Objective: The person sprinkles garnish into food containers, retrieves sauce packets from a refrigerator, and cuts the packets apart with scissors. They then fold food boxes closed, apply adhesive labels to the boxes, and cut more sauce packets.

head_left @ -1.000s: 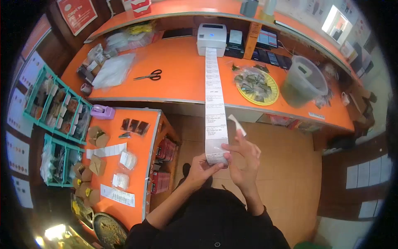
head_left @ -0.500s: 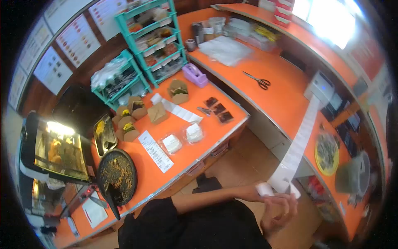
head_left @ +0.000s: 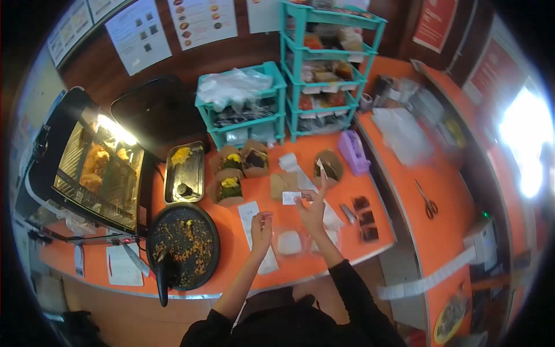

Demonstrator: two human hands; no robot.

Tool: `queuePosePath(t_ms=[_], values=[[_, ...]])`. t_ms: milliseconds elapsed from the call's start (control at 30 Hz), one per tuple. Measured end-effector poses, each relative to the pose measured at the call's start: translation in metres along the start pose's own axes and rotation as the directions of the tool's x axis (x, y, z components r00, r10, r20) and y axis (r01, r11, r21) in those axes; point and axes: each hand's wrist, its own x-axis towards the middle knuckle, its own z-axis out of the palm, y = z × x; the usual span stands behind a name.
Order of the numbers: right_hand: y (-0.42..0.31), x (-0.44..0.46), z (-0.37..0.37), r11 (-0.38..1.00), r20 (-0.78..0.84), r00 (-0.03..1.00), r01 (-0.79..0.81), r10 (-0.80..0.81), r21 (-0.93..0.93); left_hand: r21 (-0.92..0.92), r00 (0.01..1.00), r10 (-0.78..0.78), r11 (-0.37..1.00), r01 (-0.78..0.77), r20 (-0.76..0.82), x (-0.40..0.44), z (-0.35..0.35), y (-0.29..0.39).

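Right at the middle of the frame, the right hand [head_left: 314, 218] pinches a small printed label [head_left: 291, 198] between thumb and fingers, its index finger raised. At the tip of that finger is a second white slip [head_left: 321, 167], in front of the open brown box [head_left: 331, 164] right of centre. The printed label sits over the lower part of a closed brown box [head_left: 282, 184].

Just left of centre, the left hand [head_left: 261, 233] is over a long receipt [head_left: 249, 214] on the orange table [head_left: 234, 263]; its fingers are loosely bent, and I cannot tell whether the fingertips meet. Two white packs lie below and between the hands, the nearer to the left hand [head_left: 289, 243] plainer to see, the other partly behind the right wrist.

Toward the right edge of the table lie dark sauce packets [head_left: 366, 218], with a purple tape dispenser [head_left: 354, 152] above them. At lower left stands a black pan [head_left: 199, 248] with brown crumbs. At lower right, a strip of labels [head_left: 428, 283] hangs out of a white printer [head_left: 484, 238].
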Motion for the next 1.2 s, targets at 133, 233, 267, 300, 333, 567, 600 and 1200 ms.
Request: queuePosePath(t_ms=[133, 233, 267, 300, 333, 567, 600, 1200], values=[[0.044, 0.039, 0.062, 0.999, -0.027, 1.0, -0.015, 0.016, 0.039, 0.133, 0.989, 0.085, 0.989, -0.069, -0.123, 0.082, 0.017, -0.036], [0.047, 0.048, 0.076, 0.98, 0.014, 0.981, -0.193, 0.194, -0.042, 0.262, 0.989, 0.08, 0.964, -0.045, -0.124, 0.123, 0.036, -0.046], [0.056, 0.047, 0.079, 0.978, -0.004, 0.995, -0.097, 0.098, -0.182, 0.364, 0.989, 0.13, 0.926, -0.096, -0.07, 0.129, 0.04, -0.048], [0.066, 0.045, 0.08, 0.946, -0.001, 1.0, -0.003, 0.003, -0.324, 0.456, 0.986, 0.167, 0.878, -0.144, -0.01, 0.131, 0.045, -0.052], [0.076, 0.043, 0.081, 0.941, 0.007, 1.0, -0.015, 0.018, -0.337, 0.45, 0.989, 0.146, 0.884, -0.127, -0.008, 0.13, 0.048, -0.057], [0.084, 0.047, 0.078, 0.821, 0.056, 0.997, 0.075, -0.052, -0.565, 0.472, 0.996, 0.091, 0.877, -0.086, 0.012, 0.125, 0.05, -0.048], [0.088, 0.048, 0.078, 0.894, 0.107, 0.994, 0.035, 0.015, -0.447, 0.431, 0.998, 0.056, 0.9, -0.063, 0.027, 0.125, 0.05, -0.047], [0.087, 0.06, -0.116, 0.93, 0.368, 0.898, -0.105, 0.241, -0.352, 0.488, 0.967, -0.106, 0.873, -0.021, 0.231, 0.051, 0.046, 0.0]])
